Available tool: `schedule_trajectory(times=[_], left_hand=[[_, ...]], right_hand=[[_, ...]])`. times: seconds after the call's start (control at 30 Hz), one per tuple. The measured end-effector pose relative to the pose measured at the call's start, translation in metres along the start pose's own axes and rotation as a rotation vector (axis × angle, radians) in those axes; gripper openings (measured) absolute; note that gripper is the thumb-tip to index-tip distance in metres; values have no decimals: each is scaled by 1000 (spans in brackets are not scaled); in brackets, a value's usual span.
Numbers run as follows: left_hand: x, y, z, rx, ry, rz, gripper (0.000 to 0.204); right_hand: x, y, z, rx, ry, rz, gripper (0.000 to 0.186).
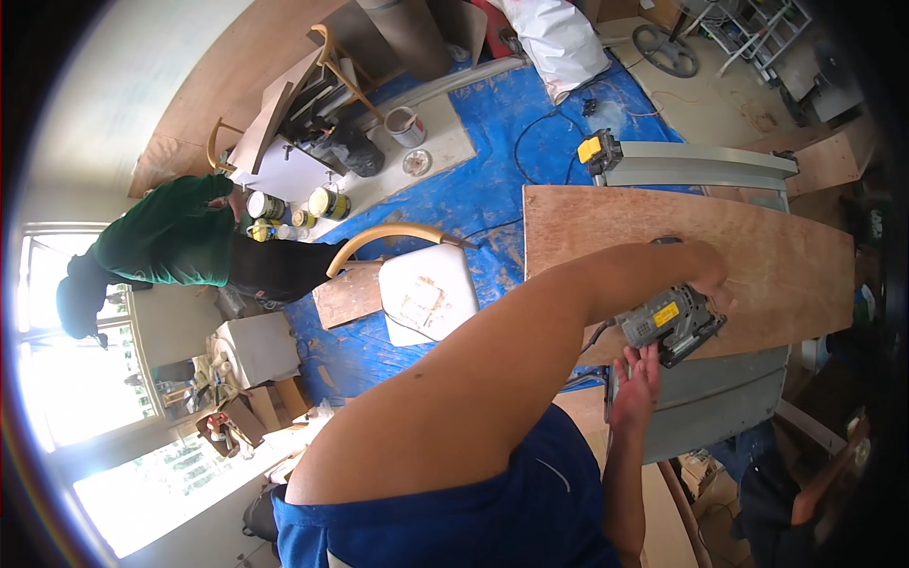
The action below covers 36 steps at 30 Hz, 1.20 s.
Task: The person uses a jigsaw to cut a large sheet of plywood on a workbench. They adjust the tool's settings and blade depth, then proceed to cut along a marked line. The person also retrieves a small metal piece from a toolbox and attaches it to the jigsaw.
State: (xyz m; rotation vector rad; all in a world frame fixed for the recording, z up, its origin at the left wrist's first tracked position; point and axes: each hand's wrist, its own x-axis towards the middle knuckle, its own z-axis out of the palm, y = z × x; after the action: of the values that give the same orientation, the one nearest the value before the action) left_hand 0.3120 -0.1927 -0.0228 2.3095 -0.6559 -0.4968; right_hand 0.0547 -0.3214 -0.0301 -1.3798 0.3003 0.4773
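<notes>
A grey jigsaw [658,320] with a yellow label and a dark metal base lies tilted at the near edge of a large plywood board [776,260]. My left arm reaches across the view, and my left hand [708,273] is closed over the tool's far end; part of its grip is hidden behind the hand. Below the tool, my right hand [634,383] is turned palm up with its fingers stretched out. Its fingertips touch or nearly touch the jigsaw's underside. A dark cord [595,333] leaves the tool's left end.
The board rests over a grey table [724,402] with a metal rail [696,166] behind. A white-seated chair [440,284] stands on blue sheeting [507,114] left of the board. A person in green [170,232] bends near paint cans [327,204] at the far left. Another person [772,492] is partly visible lower right.
</notes>
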Motion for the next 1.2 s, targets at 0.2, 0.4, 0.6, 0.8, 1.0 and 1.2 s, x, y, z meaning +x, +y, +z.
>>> schedule_trajectory(times=[0.2,0.4,0.6,0.8,1.0,1.2], left_hand=[[-19,-32,-11,-185,333,237,51],[-156,-72,-27,-227,800,211,41],[-350,-117,51,-25,908,-248,48],[-468,-60,134,95,1066,-652,68],[-577,-55,262,-278,487,-1082,74],[-683,-21,414,-430,73,-1245,79]], right_hand=[[-9,-3,-3,-12,37,24,60],[-27,17,-44,46,90,-15,52],[-39,41,-90,13,185,36,36],[-71,5,-48,-227,-119,-75,35],[-77,20,-26,-313,-275,-161,34],[-105,50,-10,-364,-392,-97,27]])
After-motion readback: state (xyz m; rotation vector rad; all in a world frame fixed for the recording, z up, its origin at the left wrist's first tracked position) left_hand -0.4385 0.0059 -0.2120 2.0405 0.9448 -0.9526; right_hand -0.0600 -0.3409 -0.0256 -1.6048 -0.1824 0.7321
